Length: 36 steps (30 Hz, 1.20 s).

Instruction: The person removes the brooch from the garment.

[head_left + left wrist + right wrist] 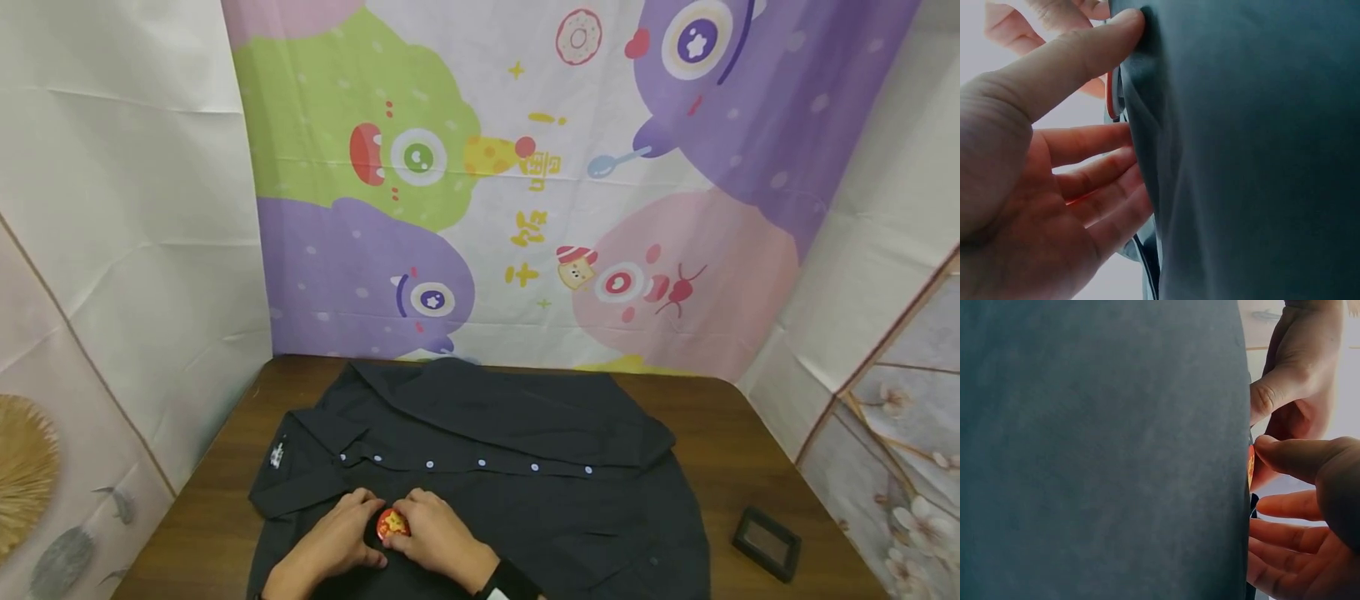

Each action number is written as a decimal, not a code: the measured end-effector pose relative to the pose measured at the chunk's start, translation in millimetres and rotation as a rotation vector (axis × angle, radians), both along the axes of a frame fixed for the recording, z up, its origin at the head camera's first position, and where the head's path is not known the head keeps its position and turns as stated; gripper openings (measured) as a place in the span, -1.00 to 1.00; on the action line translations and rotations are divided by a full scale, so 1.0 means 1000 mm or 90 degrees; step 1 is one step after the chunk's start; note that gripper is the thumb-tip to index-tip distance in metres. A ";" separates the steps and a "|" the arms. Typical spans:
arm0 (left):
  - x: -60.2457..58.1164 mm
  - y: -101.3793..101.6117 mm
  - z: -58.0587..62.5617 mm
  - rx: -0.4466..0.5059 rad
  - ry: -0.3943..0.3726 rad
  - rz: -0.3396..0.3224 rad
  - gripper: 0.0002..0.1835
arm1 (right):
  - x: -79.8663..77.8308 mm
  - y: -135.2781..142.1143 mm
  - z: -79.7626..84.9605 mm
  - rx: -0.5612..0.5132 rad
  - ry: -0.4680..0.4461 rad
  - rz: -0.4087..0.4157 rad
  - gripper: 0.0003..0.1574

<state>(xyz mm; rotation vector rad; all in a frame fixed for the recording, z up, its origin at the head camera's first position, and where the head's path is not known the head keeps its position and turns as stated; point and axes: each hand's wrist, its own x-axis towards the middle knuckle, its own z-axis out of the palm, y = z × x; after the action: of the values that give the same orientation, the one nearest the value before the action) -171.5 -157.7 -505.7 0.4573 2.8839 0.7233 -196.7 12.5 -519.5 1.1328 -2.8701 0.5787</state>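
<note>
A dark button-up shirt lies spread over the table, with a row of small white buttons across it. On its lower left part is a round red badge with a yellow star design. My right hand pinches the badge by its edge between thumb and forefinger. From the other side my left hand rests on the cloth, its thumb and fingers spread on the shirt close to the badge. In the left wrist view the badge's red rim shows edge-on at the cloth; its back is mostly hidden.
A small black-framed box sits on the brown wooden table at the right. The shirt's folded sleeve, with a white print, lies at the left. A cartoon-patterned curtain hangs behind the table's far edge.
</note>
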 end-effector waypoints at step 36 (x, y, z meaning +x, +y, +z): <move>-0.006 -0.006 -0.003 0.022 -0.010 -0.015 -0.44 | -0.002 -0.005 -0.004 0.029 0.055 0.001 -0.53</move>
<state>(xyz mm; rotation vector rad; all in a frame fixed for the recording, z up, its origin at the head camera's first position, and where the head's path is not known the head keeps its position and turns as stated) -177.7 -163.9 -508.5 0.4877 2.8506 0.7716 -198.3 7.8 -523.6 1.1368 -2.8225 0.4556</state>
